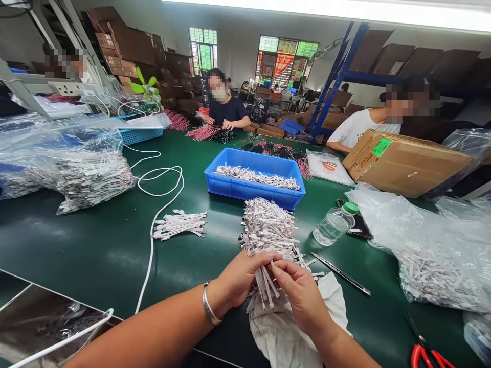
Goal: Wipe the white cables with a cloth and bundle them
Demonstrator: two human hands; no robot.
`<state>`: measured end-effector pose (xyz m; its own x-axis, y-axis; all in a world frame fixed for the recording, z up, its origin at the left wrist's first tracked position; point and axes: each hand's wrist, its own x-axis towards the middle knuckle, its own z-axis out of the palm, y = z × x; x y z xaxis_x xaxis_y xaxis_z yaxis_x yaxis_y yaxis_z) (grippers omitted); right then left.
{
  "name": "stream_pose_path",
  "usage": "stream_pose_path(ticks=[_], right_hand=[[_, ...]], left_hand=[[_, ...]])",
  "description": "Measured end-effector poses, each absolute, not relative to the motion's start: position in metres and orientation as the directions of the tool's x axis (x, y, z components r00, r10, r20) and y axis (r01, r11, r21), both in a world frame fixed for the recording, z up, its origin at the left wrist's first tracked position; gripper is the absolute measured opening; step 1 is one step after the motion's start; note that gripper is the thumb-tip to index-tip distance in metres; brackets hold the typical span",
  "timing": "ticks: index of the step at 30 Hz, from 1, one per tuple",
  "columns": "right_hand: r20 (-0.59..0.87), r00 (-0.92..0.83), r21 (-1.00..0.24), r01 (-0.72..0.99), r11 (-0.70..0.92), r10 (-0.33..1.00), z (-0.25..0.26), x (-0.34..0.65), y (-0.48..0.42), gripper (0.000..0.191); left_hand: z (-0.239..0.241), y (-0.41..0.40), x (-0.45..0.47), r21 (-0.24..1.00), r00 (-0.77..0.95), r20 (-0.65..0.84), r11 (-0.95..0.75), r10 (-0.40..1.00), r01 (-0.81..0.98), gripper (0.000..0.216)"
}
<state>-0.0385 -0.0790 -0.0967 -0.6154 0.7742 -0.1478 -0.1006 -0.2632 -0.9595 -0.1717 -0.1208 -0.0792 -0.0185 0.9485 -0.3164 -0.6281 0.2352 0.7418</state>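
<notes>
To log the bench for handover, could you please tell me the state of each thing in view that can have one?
left hand: gripping the white cable bundle
right hand: pinching the same bundle
water bottle: on its side, capped, part full
blue plastic crate: holding white cables
cardboard box: closed
red-handled scissors: blades shut
loose white cable: looped

Left hand [243, 278] just beside right hand [303, 301]

A green workbench [95, 255] carries a blue plastic crate [245, 186], bundled white cables [268, 227], and a water bottle [334, 223].
</notes>
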Motion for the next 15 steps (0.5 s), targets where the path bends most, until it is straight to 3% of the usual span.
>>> stream_pose_path(ticks=[9, 15], right_hand=[[-0.139, -0.603, -0.952, -0.138, -0.274, 0.786, -0.1017, -0.0408, -0.0810, 0.029], [-0.215, -0.592, -0.895, -0.200, -0.400, 0.777, -0.1003, -0.0431, -0.0812, 0.027]], left_hand=[[-0.0811, -0.1197, -0.1710, 0.750, -0.048, -0.336, 0.236, 0.941, -0.618, 0.029], [-0.0786, -0.1187, -0.1702, 0.736, -0.055, -0.367, 0.254, 0.928, -0.628, 0.030]])
